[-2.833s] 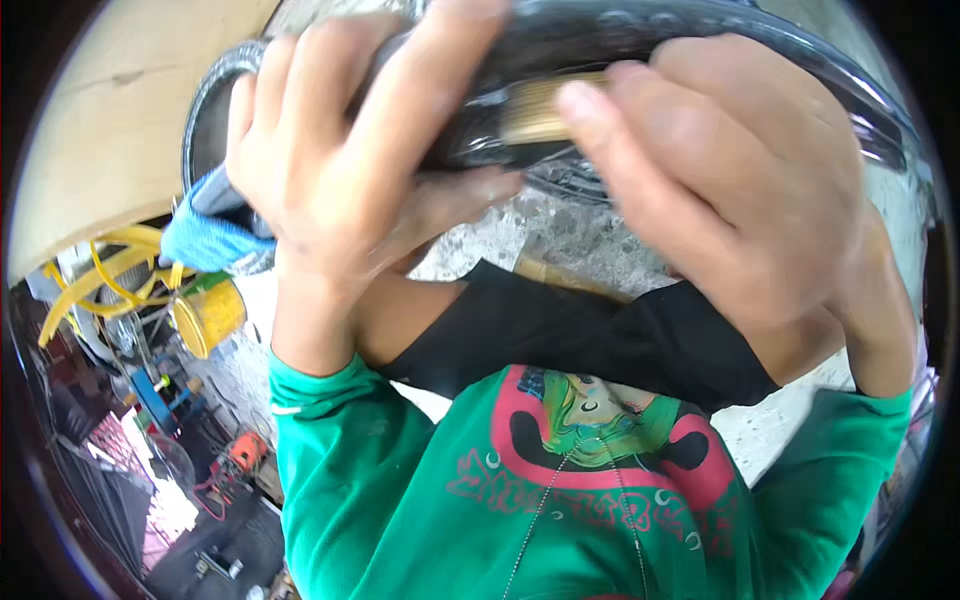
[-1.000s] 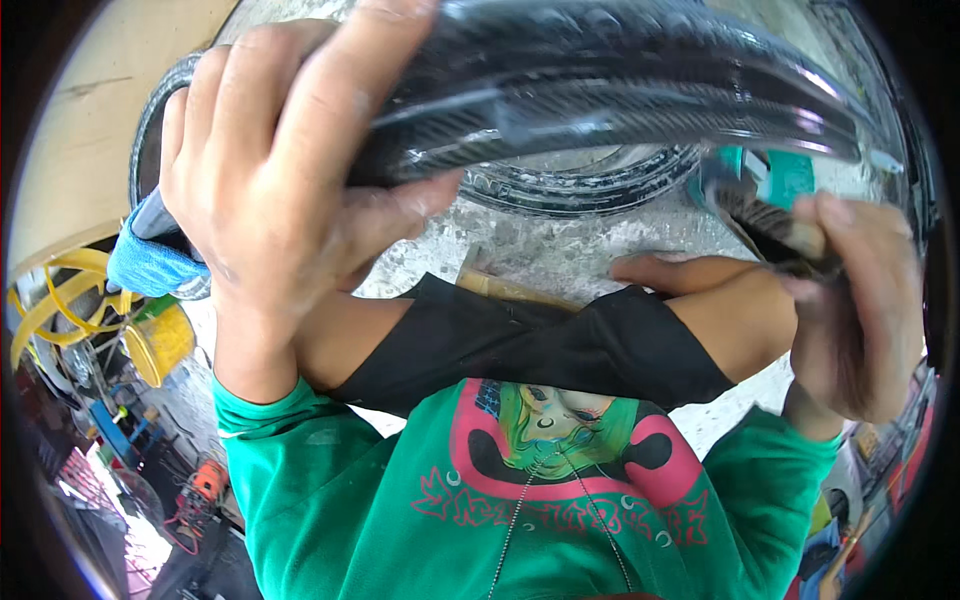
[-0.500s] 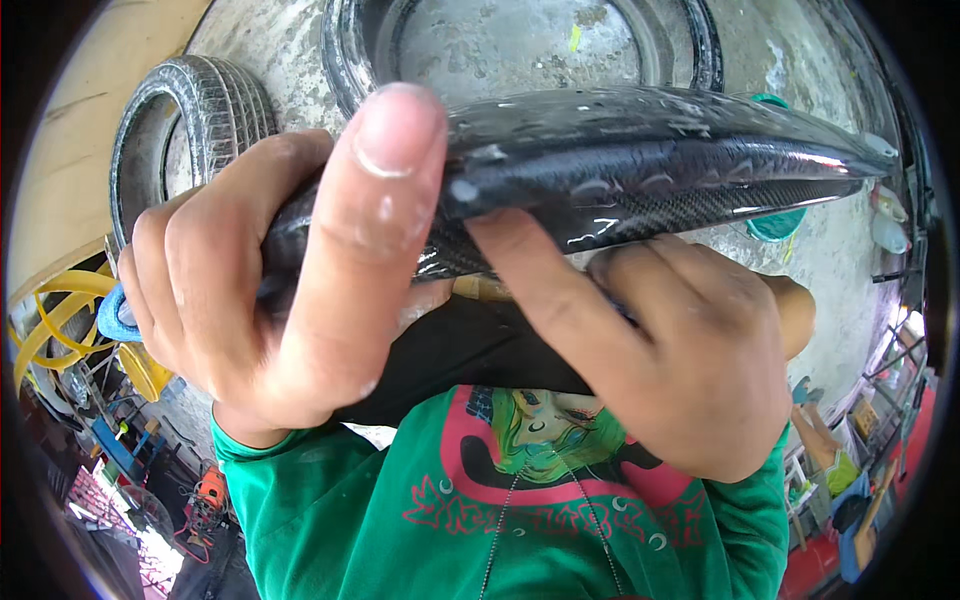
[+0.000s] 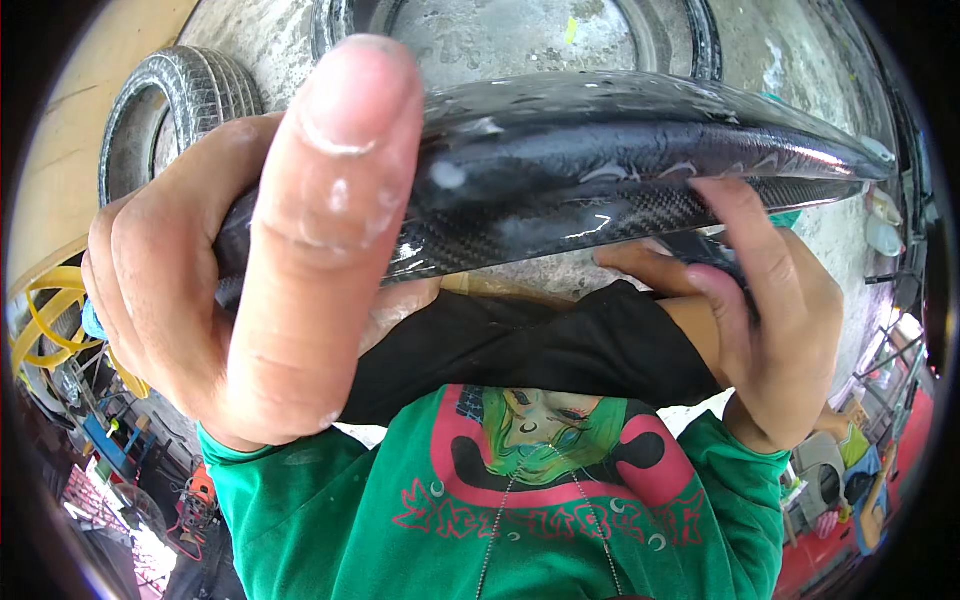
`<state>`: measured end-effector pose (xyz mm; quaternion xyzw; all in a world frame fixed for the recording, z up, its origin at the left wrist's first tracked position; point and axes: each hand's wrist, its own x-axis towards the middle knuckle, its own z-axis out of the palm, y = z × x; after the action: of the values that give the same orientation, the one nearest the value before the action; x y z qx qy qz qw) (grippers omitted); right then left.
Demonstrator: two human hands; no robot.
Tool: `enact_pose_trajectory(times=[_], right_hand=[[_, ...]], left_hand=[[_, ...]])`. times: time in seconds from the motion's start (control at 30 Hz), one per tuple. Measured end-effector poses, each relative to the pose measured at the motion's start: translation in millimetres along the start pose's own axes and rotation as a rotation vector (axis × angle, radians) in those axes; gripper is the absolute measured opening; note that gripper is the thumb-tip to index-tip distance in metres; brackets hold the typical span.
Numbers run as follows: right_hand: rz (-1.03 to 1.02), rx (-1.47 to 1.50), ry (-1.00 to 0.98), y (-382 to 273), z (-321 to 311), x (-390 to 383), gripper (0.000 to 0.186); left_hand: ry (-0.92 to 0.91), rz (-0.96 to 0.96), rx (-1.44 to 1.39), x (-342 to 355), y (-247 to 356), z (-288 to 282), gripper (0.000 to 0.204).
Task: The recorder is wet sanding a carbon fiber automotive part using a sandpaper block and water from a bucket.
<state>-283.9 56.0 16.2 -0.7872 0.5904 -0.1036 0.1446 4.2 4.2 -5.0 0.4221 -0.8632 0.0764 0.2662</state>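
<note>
My left hand (image 4: 215, 270) grips a long, glossy black woven-carbon panel (image 4: 600, 135) at its left portion, thumb raised large toward the camera over its face. Pale smears and wet-looking marks dot the panel. At its right half, my right hand (image 4: 765, 320) has the index fingertip touching the underside ridge, while the thumb and lower fingers are closed round a dark object (image 4: 705, 250), mostly hidden, that I cannot make out. Beneath are my crossed legs in black shorts (image 4: 520, 350) and my green printed top (image 4: 400, 540).
Behind the panel, a large tyre (image 4: 705, 40) lies on the stained concrete floor (image 4: 790, 70); another tyre (image 4: 180, 85) leans at back left by a wooden board (image 4: 70, 200). Yellow strips (image 4: 40, 330) and tools are at left; pale bottles (image 4: 883, 235) and clutter at right.
The panel tilted and moved lower, exposing the tyres behind. My right hand came back from the side to beneath the panel, then slid rightward along it. The brush seen earlier is no longer clearly visible.
</note>
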Motion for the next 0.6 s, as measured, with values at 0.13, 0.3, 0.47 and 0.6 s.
enact_pose_trajectory(times=[0.13,0.3,0.47,0.6], right_hand=[[0.011,0.012,0.062,25,-3,-11,0.059],[0.244,-0.018,0.064,46,-11,-30,0.059],[0.344,0.032,0.097,63,-15,-36,0.062],[0.353,-0.022,0.132,48,-11,-37,0.064]], left_hand=[[0.028,-0.011,-0.015,-3,-1,-1,0.100],[0.074,0.056,-0.073,-4,-5,6,0.101],[-0.060,-0.037,-0.005,1,2,-7,0.101],[-0.151,0.095,0.113,11,7,-16,0.099]])
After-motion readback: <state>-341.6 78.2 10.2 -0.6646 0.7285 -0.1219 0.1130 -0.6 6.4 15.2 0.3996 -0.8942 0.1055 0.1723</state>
